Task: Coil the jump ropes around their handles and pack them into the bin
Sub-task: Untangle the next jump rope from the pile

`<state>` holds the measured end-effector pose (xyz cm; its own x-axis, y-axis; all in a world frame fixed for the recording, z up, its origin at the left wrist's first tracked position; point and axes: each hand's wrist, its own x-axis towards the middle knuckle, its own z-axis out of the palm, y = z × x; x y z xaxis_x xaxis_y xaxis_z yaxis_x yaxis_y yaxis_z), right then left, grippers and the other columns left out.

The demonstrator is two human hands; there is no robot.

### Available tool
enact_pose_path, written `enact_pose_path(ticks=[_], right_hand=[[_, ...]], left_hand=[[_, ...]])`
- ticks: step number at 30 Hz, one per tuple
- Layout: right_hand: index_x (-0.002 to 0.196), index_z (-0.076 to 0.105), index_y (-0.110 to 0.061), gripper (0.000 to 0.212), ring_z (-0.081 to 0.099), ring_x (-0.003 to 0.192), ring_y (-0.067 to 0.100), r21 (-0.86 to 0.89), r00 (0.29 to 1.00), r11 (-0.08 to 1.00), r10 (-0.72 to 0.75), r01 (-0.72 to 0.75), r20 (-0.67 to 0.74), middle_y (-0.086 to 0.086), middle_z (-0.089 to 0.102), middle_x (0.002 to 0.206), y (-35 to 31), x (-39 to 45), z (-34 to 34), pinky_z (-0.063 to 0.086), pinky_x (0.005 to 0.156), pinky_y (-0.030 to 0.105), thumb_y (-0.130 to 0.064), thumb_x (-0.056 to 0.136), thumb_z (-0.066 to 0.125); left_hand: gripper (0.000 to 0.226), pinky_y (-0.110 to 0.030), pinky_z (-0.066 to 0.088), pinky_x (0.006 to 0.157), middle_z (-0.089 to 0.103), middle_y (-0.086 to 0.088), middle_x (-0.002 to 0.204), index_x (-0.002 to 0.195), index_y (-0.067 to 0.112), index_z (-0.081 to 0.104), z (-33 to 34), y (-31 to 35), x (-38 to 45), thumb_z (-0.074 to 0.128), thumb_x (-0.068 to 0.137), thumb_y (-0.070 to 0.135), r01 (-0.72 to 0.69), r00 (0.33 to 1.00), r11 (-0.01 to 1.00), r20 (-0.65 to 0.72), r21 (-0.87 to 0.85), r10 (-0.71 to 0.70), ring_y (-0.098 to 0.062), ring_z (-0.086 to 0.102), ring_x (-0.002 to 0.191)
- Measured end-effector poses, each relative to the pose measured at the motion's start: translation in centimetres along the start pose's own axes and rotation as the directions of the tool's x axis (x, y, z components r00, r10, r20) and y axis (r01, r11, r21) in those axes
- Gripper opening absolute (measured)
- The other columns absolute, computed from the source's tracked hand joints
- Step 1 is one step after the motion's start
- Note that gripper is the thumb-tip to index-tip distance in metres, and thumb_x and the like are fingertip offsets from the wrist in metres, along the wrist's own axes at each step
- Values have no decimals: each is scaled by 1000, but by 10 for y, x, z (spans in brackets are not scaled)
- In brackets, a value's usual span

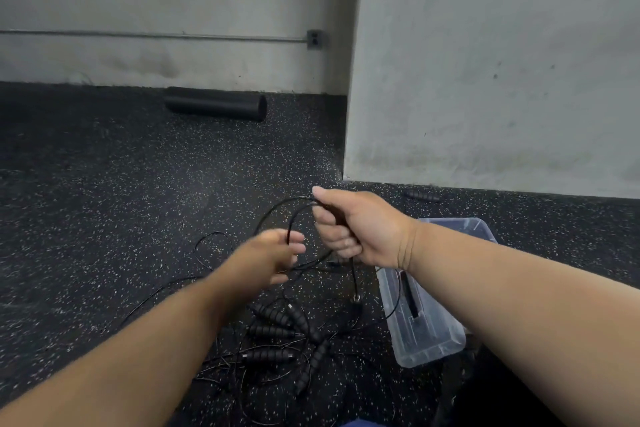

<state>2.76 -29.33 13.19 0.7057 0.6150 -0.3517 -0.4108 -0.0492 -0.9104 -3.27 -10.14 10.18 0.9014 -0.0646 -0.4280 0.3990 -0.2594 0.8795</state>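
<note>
Gripping a thin black jump rope (pixel 277 210) in a closed fist, right hand (pixel 360 229) held above a speckled black rubber floor (pixel 104 201), fingers curled round the cord and whatever lies hidden inside the fist. Looping out leftward from that fist, then down to the left hand (pixel 273 256), blurred, fingers curled with the cord passing between the fingertips. Hanging below the right fist, a short length of cord ending in a small metal fitting (pixel 356 298). Lying near and between the two forearms, a tangle of more rope with several ribbed black handles (pixel 273 331) piled together on the floor. Sitting just right of that pile, partly hidden by the right forearm, a clear plastic bin (pixel 429 333) with dark items inside, too indistinct to name. Resting farther right by the base of a grey wall (pixel 485 62), one more ribbed handle (pixel 422 196), well apart from the pile. Lying far left against the back wall, a black foam roller (pixel 216 104); mounted above it, a grey outlet box (pixel 314 39) on a conduit pipe.
</note>
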Motion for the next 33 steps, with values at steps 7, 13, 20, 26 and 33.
enact_pose_path(ticks=[7, 13, 20, 26, 33], right_hand=[[76, 48, -23, 40, 19, 52, 12, 75, 979, 985, -162, 154, 122, -2, 29, 61, -27, -11, 20, 13, 44, 24, -41, 111, 41], [85, 51, -21, 36, 34, 54, 14, -6, 958, 968, -248, 252, 145, 2, 39, 66, -36, -18, 22, 16, 44, 24, -42, 112, 40], [110, 66, -19, 9, 67, 121, 24, -279, 923, 906, -362, 317, -127, -2, 67, 110, -27, -13, 1, 42, 49, 7, -25, 102, 65], [119, 62, -16, 19, 72, 91, 28, -396, 994, 915, -47, 81, 96, 0, 74, 118, 5, -9, 8, 50, 69, 17, -15, 101, 66], [114, 71, -20, 19, 56, 64, 18, -595, 992, 802, 32, 49, 124, -4, 76, 98, 26, -3, 24, 50, 57, 31, -34, 104, 64]], left_hand=[[73, -27, 40, 110, 45, -4, 160, 163, 32, 29, 31, -26, -3, 65, 101, 42, -91, 988, 921, -80, 379, 130, -19, 50, 141], [36, -27, 48, 68, 63, 14, 72, 105, 36, 74, 16, -34, 11, 41, 111, 46, -107, 994, 848, 45, 519, 98, -1, 58, 65], [44, -45, 63, 87, 80, -12, 94, 103, 4, 62, -4, 31, -8, 34, 114, 37, -226, 965, 974, -135, -2, 224, -31, 78, 93], [45, -38, 66, 75, 79, -17, 98, 99, 16, 61, -24, 64, -22, 31, 112, 47, -348, 936, 799, -224, -491, 270, -31, 78, 94], [45, -28, 65, 67, 79, -10, 94, 101, 19, 62, -33, 78, -23, 31, 110, 50, -385, 921, 664, -222, -641, 320, -25, 79, 90]])
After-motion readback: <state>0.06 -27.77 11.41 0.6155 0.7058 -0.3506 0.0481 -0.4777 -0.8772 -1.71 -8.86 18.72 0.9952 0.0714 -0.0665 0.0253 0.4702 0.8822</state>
